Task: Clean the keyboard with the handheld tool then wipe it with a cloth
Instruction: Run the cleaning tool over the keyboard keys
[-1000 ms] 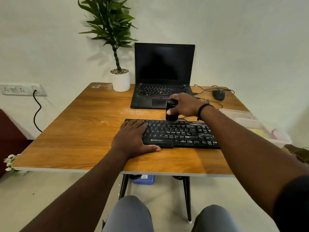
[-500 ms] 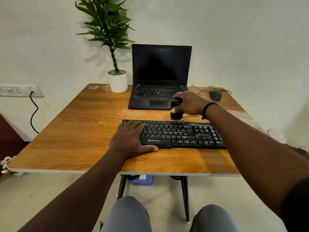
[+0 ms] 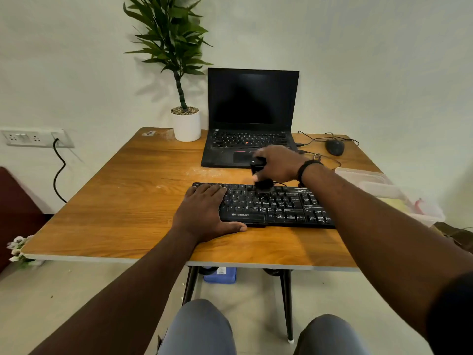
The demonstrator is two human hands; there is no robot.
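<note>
A black keyboard (image 3: pixel 276 204) with white dust streaks on its right half lies on the wooden table (image 3: pixel 122 201). My left hand (image 3: pixel 204 213) rests flat on the keyboard's left end, fingers straight, thumb along the front edge. My right hand (image 3: pixel 279 163) grips a small black handheld tool (image 3: pixel 259 175), held upright with its lower end on the keyboard's top rows near the middle. The tool and hand are a little blurred. No cloth shows in view.
An open black laptop (image 3: pixel 249 124) stands behind the keyboard, a potted plant (image 3: pixel 186 124) to its left, a wired mouse (image 3: pixel 334 146) at the back right. Clear plastic containers (image 3: pixel 391 193) sit off the table's right edge. A wall socket (image 3: pixel 35 138) with cable is left.
My right hand has brought the tool forward from behind the keyboard's back edge down onto the top key rows. My left hand has stayed on the keyboard's left end.
</note>
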